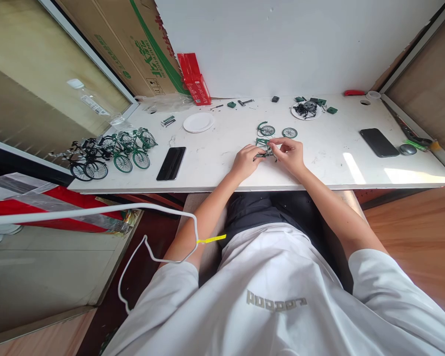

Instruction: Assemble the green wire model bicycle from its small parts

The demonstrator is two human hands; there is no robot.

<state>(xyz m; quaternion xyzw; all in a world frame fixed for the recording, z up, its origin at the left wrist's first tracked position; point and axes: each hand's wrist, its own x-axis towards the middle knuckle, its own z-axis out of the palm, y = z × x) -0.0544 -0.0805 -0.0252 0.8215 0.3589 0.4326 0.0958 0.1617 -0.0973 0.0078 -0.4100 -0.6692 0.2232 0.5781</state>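
A small green bicycle frame is between my hands near the table's front edge. My left hand pinches its lower left part, fingers closed. From the right, my right hand has thumb and fingers pressed together on the frame's right side. Dark small parts show between the fingertips, too small to tell apart. Just beyond the hands lie a wheel with a green fender and a loose wheel.
Several assembled miniature bicycles stand at the left, beside a phone. Farther back are a white plate, a red box and a dish of black parts. Another phone lies right. A white cable hangs at left.
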